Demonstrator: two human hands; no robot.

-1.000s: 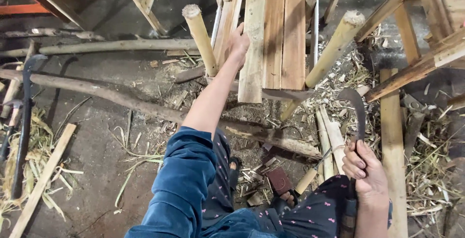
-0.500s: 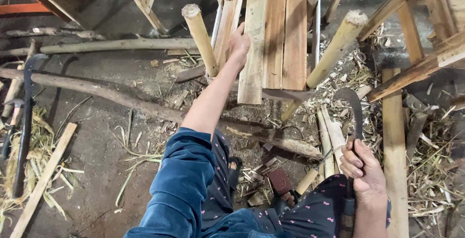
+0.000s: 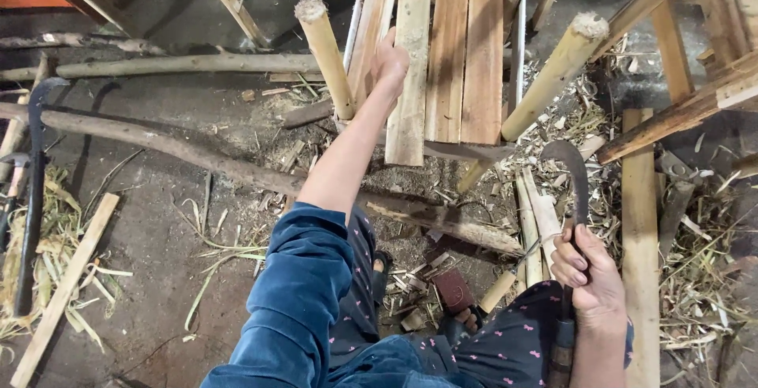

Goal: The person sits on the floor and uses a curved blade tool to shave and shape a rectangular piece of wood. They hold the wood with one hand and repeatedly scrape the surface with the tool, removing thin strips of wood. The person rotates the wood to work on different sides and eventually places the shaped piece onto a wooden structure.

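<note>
My left hand (image 3: 389, 60) hides its fingers behind the slat (image 3: 371, 37), and the sickle handle (image 3: 562, 352) probably runs off-frame.
</note>
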